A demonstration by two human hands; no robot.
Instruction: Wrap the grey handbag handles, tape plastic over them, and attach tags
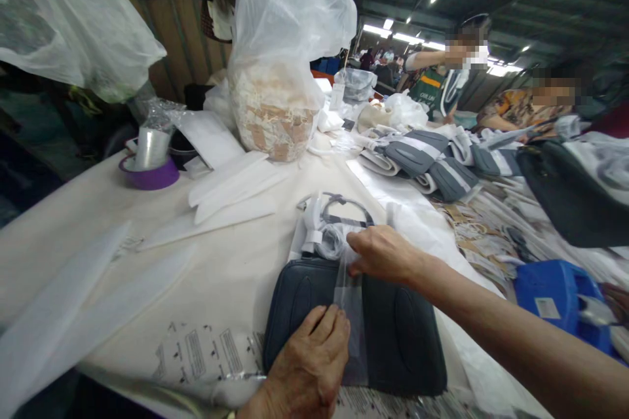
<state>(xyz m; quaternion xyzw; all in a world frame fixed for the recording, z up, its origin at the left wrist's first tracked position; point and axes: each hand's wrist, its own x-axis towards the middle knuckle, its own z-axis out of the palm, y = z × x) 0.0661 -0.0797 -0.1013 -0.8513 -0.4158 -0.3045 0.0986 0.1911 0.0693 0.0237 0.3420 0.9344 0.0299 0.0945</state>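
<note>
A dark navy bag (403,334) lies flat on the cloth-covered table in front of me. My left hand (312,360) rests on its front with fingers stretched out, at the edge of a clear plastic strip (351,321) that runs down the bag's middle. Closed in a pinch, my right hand (383,252) grips the upper part of this strip near the bag's top edge. Just above that edge sit a coiled, plastic-wrapped strap (330,242) and a ring-shaped dark handle (361,206). My right fingertips are partly hidden.
White foam sheets (230,177) and a purple tape roll (150,173) lie at left. Behind stands a plastic-covered round bundle (278,118). More wrapped grey bags (417,150) pile at right, beside a blue tape dispenser (550,301). Two people (521,108) work across the table.
</note>
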